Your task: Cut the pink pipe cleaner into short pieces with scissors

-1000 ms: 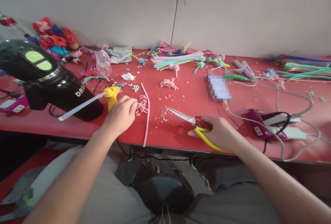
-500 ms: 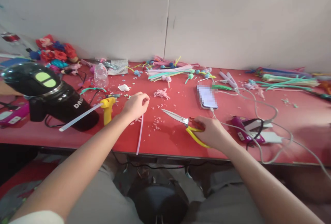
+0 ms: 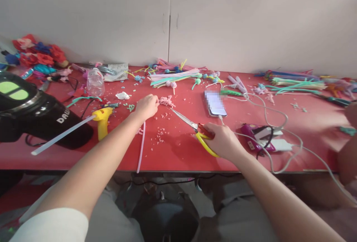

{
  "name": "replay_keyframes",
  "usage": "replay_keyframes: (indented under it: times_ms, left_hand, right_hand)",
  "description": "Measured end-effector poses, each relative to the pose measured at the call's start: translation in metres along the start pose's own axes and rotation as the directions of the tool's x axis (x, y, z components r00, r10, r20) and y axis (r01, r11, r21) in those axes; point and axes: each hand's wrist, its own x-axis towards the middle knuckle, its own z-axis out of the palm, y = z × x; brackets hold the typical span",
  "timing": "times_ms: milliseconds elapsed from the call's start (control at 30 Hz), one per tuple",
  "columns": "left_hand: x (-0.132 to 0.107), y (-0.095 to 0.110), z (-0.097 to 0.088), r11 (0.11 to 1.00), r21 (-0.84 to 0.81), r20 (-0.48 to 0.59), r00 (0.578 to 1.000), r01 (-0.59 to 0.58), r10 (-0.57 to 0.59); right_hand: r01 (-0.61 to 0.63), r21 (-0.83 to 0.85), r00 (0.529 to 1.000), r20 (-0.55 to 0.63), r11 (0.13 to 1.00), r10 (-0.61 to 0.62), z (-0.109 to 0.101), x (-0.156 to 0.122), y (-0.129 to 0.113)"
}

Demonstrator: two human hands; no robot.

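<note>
My left hand (image 3: 147,107) reaches across the red table (image 3: 178,149), fingers curled together at a small heap of pink pipe-cleaner bits (image 3: 166,101). What the fingertips pinch, if anything, is too small to make out. A long pink pipe cleaner (image 3: 141,145) lies below that hand, running to the table's front edge. My right hand (image 3: 223,140) rests on the table, wrapped round the yellow and red handles of scissors (image 3: 195,128), whose blades lie shut and point up-left toward the pink heap.
A yellow glue gun (image 3: 102,117) with a white glue stick and a black appliance (image 3: 30,115) lie at left. A phone (image 3: 214,102), purple glue gun (image 3: 258,137), cables and pipe-cleaner bundles (image 3: 173,75) spread behind. Another person's arm (image 3: 347,141) shows at the right edge.
My left hand moved away from the pink bits near the glue gun, up and right to the pink heap. The right hand kept the scissors in place. The camera swung rightward.
</note>
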Motion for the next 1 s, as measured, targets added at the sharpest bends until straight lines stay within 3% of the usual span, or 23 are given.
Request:
replay_keyframes:
  times_ms: [267,400,467,567,633,700,833,1000]
  left_hand:
    - [-0.004,-0.005,0.001,1.000,-0.010,-0.019,1.000,-0.015,0.015]
    - [-0.027,0.007,-0.014,0.992,-0.120,-0.085,0.996,-0.032,0.022]
    - [-0.050,0.018,-0.022,0.964,-0.254,-0.118,0.992,-0.077,0.049]
    - [-0.092,0.036,-0.030,0.908,-0.374,-0.147,0.979,-0.190,0.144]
    - [-0.118,0.045,-0.033,0.881,-0.401,-0.164,0.966,-0.251,0.201]
    - [-0.138,0.049,-0.034,0.875,-0.402,-0.161,0.962,-0.269,0.222]
    - [-0.154,0.045,-0.030,0.846,-0.443,-0.217,0.951,-0.296,0.219]
    - [-0.153,0.040,-0.026,0.828,-0.484,-0.180,0.958,-0.285,0.224]
  right_hand:
    - [-0.013,0.080,0.999,-0.039,0.997,0.016,0.005,0.007,0.002]
    - [-0.053,0.267,0.998,-0.017,0.962,0.059,0.006,0.009,-0.008]
    - [-0.087,0.426,0.996,0.048,0.901,0.074,0.009,0.009,-0.017]
    - [-0.157,0.657,0.985,0.153,0.737,0.074,0.015,0.008,-0.034]
    - [-0.162,0.771,0.985,0.165,0.615,0.053,0.020,0.006,-0.047]
    - [-0.129,0.826,0.990,0.137,0.549,0.027,0.024,0.004,-0.061]
    - [-0.103,0.896,0.991,0.128,0.431,-0.031,0.030,0.002,-0.084]
    - [-0.065,0.906,0.992,0.104,0.418,-0.072,0.030,0.000,-0.091]
